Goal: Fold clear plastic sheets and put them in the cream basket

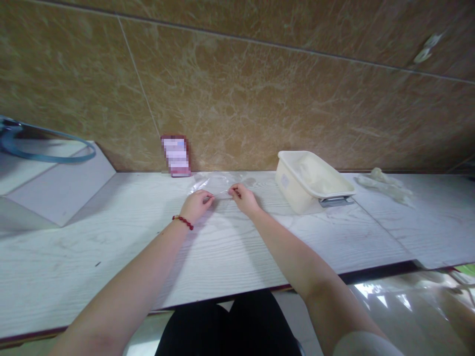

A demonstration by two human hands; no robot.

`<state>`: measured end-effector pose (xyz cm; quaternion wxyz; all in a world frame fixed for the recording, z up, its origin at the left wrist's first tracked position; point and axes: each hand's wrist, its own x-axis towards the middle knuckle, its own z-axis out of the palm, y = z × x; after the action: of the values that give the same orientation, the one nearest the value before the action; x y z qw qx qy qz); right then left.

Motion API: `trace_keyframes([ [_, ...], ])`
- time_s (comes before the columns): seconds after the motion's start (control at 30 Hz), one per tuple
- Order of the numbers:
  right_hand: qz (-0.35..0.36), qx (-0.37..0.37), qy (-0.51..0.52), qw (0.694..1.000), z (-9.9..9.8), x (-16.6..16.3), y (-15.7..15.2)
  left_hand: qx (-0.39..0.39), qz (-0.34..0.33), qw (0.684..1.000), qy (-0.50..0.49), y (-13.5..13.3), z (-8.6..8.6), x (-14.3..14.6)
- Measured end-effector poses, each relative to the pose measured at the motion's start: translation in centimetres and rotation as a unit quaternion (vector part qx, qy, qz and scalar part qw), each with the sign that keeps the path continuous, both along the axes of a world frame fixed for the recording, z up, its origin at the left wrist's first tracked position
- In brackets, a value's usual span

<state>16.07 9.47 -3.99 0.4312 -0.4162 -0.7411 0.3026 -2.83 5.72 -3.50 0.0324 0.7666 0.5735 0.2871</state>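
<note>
A clear plastic bag (208,182) lies crumpled on the white wood-grain table, toward the wall. My left hand (197,203), with a red bead bracelet (183,222) at its wrist, pinches the near left edge of the bag between thumb and fingers. On the opposite side, my right hand (243,199) is closed on the same edge in a similar pinch. Between the two hands the edge runs as a thin, pale line. What the bag holds, if anything, cannot be made out.
A phone (177,156) leans against the marbled wall, behind and left of my hands. To the right stands a cream plastic bin (297,190) with a grey handle. Farther right lies crumpled plastic (386,184). A white box (63,183) with a blue hoop (52,158) occupies the left.
</note>
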Motion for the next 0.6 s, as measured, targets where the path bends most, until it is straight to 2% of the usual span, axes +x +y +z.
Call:
trace_keyframes([
  [0.23,-0.001,-0.004,0.020,1.000,-0.20,-0.10,0.31,0.016,0.005,1.000,-0.014,0.15,-0.19,-0.16],
  [0.4,0.030,-0.006,0.049,0.998,-0.81,-0.23,0.57,0.011,0.003,1.000,-0.015,0.18,-0.20,-0.15],
  [0.6,0.050,-0.005,0.041,0.998,-0.26,-0.17,-0.06,-0.003,0.000,1.000,-0.016,0.14,-0.10,-0.07],
])
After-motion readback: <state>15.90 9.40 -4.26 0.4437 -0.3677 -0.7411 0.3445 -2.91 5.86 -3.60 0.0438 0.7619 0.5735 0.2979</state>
